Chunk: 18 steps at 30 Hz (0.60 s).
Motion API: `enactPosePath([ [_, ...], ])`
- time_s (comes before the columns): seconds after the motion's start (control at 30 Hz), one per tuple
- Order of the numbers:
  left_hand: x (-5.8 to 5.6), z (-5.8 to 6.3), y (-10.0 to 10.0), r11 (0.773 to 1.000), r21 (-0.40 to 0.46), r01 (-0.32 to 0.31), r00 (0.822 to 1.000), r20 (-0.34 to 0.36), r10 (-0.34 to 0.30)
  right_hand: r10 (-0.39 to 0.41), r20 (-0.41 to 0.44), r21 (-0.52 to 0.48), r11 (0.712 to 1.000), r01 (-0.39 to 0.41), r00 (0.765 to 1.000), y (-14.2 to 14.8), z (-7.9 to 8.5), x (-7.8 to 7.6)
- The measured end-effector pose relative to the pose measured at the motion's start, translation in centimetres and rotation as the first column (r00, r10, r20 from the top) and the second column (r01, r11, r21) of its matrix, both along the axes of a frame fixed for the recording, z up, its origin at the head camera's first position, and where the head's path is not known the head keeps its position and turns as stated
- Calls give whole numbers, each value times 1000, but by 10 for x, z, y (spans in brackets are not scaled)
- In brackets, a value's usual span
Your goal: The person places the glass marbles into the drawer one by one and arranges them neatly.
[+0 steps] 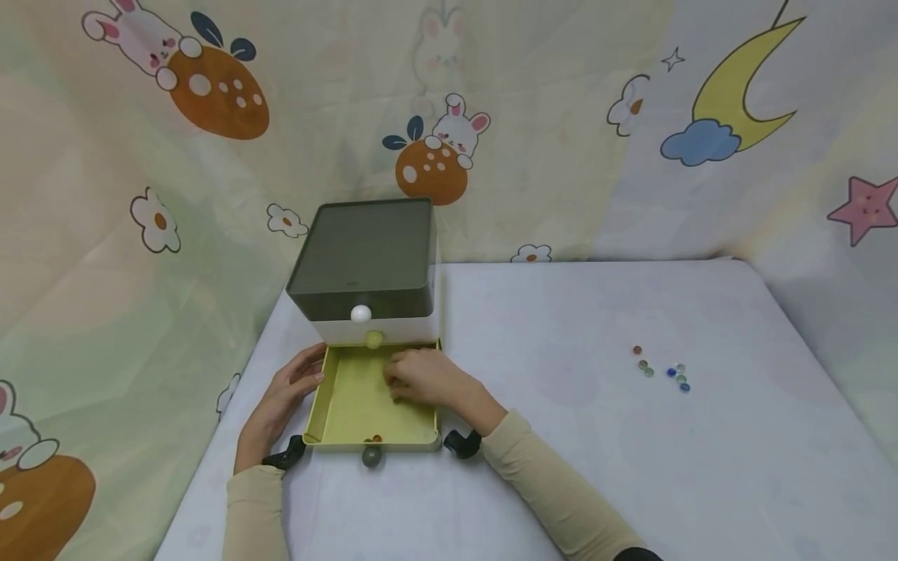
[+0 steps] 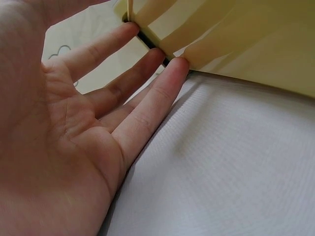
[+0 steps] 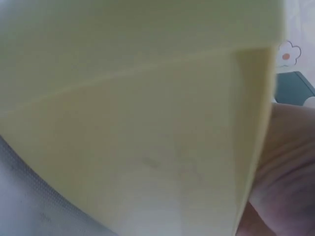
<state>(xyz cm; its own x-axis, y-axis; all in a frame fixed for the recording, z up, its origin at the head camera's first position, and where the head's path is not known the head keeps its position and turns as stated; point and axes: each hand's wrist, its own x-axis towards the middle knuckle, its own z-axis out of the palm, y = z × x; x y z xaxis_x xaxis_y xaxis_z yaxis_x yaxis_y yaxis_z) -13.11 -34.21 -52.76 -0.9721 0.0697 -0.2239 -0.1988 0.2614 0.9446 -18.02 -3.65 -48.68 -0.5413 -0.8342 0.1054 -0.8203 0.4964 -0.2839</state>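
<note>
A yellow drawer (image 1: 354,397) is pulled out of a small cabinet (image 1: 372,249) with a dark green top. My right hand (image 1: 424,377) reaches over its right side, fingers bent down toward the drawer floor; whether they pinch anything I cannot tell. Small orange-brown marbles (image 1: 376,438) lie inside by the front wall, above a dark round knob (image 1: 372,456). Outside the drawer's left wall, my left hand (image 1: 286,389) rests with extended fingers. In the left wrist view, its fingertips (image 2: 178,66) touch that wall (image 2: 246,54). The drawer's outer side (image 3: 147,147) fills most of the right wrist view.
Several glass marbles (image 1: 671,372) in brown, green and blue lie on the white-covered table (image 1: 561,452) to the right. White (image 1: 361,313) and yellow-green (image 1: 374,340) knobs mark the cabinet's upper drawers. A patterned cloth (image 1: 547,156) hangs behind and at the sides.
</note>
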Motion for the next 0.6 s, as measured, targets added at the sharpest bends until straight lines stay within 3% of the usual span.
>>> enactPosePath([
  [0.6,1,2,1,1000,-1,-10,1000,11,10,-2,7,-47,999,2,1000,27,30,19],
])
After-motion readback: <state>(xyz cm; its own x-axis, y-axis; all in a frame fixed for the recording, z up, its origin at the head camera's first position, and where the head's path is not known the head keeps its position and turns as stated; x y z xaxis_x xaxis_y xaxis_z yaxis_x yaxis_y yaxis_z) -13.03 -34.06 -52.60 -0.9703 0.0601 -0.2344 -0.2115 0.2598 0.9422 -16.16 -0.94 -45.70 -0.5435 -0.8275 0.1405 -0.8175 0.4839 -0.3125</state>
